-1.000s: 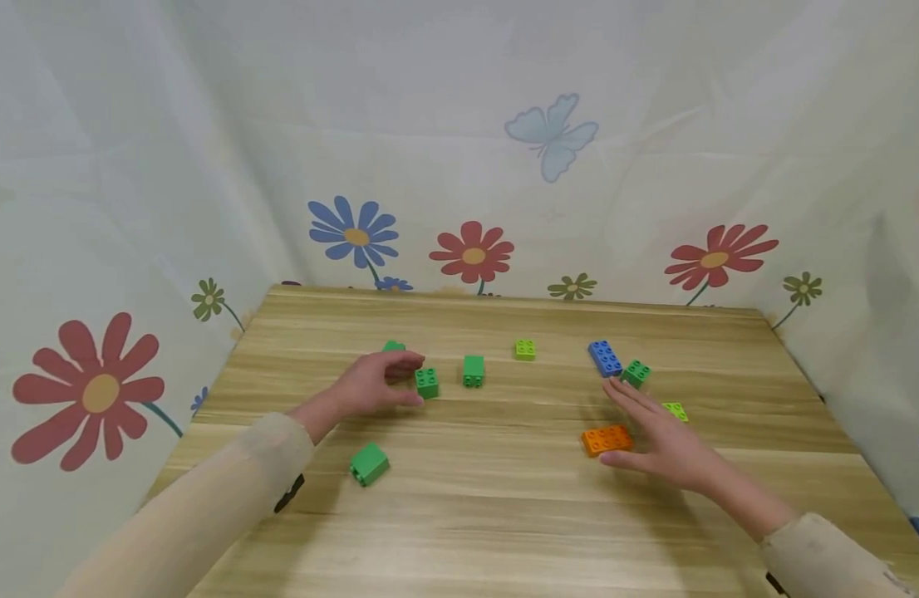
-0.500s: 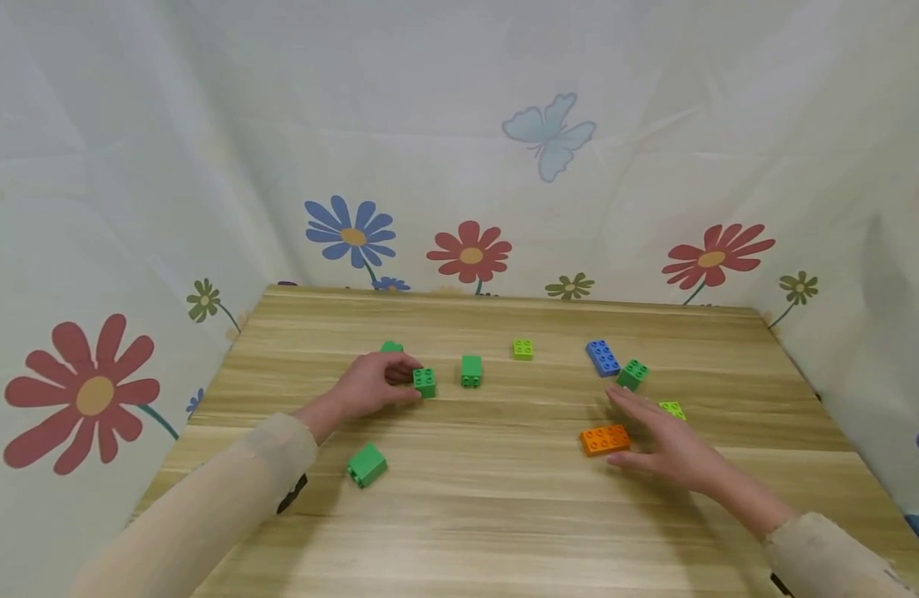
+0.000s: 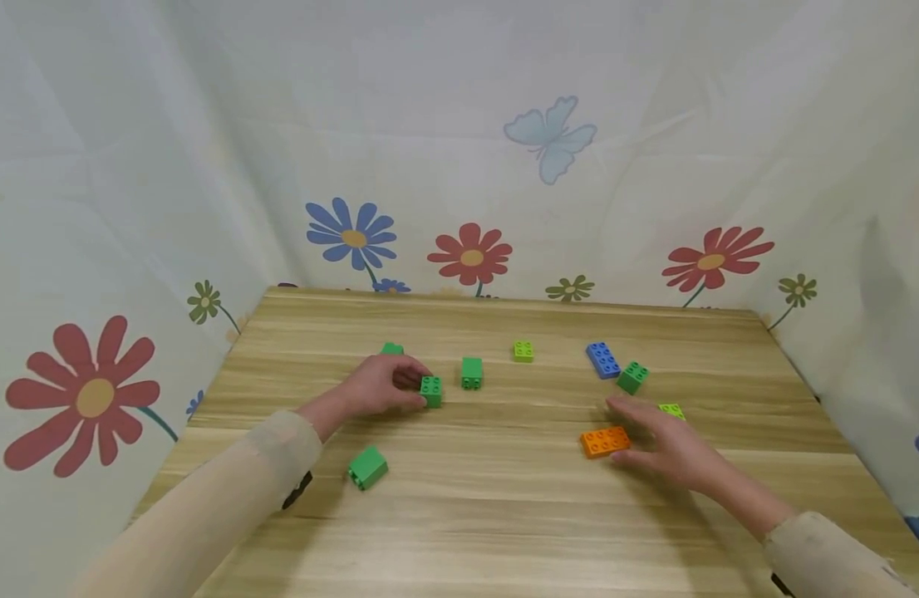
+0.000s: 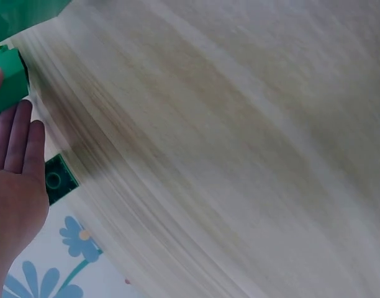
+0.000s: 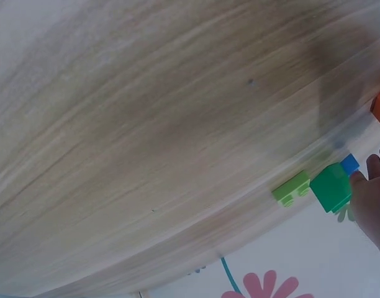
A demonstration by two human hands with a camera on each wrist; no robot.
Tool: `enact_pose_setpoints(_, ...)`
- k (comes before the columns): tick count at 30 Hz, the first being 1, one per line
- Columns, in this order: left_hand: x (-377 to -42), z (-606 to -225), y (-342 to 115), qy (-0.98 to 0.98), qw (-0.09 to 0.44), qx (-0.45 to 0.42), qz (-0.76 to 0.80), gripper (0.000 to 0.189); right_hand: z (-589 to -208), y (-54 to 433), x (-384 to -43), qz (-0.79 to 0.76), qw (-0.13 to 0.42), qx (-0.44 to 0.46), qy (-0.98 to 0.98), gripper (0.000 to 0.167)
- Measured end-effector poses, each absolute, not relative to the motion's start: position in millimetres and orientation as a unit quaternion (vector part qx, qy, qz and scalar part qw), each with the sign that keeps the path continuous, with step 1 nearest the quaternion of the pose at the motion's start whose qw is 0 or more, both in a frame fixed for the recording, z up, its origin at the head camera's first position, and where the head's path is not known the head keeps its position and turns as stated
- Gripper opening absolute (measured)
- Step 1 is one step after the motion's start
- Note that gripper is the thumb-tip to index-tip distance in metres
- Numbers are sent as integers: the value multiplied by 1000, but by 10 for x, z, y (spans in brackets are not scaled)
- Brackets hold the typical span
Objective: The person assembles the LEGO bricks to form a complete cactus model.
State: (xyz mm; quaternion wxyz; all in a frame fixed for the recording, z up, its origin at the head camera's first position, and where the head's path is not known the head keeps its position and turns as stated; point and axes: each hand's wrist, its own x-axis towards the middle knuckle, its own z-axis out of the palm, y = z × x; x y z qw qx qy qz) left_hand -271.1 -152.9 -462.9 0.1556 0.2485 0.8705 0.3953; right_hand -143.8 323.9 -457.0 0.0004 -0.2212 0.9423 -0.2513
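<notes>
Nearer the left edge of the worktop than the right, the left hand pinches a green block; the right hand is spread beside an orange block nearer the right edge.

The left sleeve is plain pale cream, long and mostly smooth, and its cuff ends in a soft, slightly uneven edge. A small black piece shows just under that cuff. The right sleeve is the same cream, rumpled at the end, with faint dark specks farther up. A second black piece shows beneath it, too small to identify.
</notes>
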Motion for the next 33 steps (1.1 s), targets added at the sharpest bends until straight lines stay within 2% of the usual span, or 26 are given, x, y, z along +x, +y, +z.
enact_pose_setpoints(19, -2505, -4568, -1219, 856, 195, 274, 393, 34, -4601, 3163, -1463, -245, -5, -241, 939, 58)
enact_pose_setpoints(33, -2451, -4643, -1089, 856, 183, 270, 401, 35, -4649, 3123, -1460, -229, -17, -245, 942, 41)
